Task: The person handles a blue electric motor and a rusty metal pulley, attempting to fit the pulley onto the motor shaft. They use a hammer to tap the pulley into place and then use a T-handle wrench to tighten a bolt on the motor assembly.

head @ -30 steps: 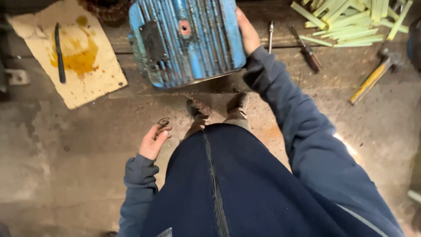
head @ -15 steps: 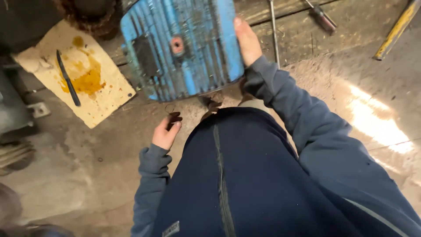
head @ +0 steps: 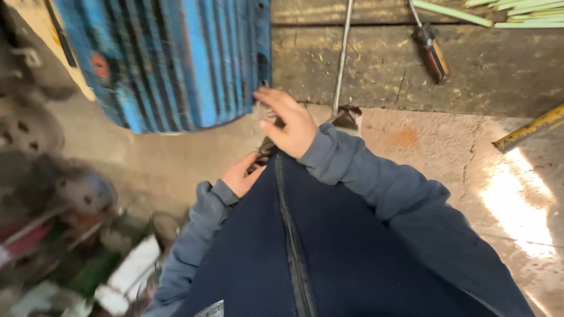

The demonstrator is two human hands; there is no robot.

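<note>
A blue ribbed motor housing (head: 176,58) stands on the concrete floor at the upper left. My right hand (head: 288,122) hovers just below its lower right corner, fingers apart and holding nothing. My left hand (head: 239,174) is close under it at my waist, closed on a small dark metal part (head: 263,154) that is partly hidden. The front of my dark blue zipped jacket (head: 294,246) fills the lower middle.
A wooden plank (head: 411,64) crosses the top with a thin metal rod (head: 342,56) and a brown-handled screwdriver (head: 432,54) on it. Green strips (head: 517,14) lie at the top right, a yellow-handled tool (head: 529,134) at the right. Blurred machine parts crowd the left.
My right hand has come off the motor housing's side and dropped toward my left hand. The left hand rose to my waist with the dark part. The view swung left and closer.
</note>
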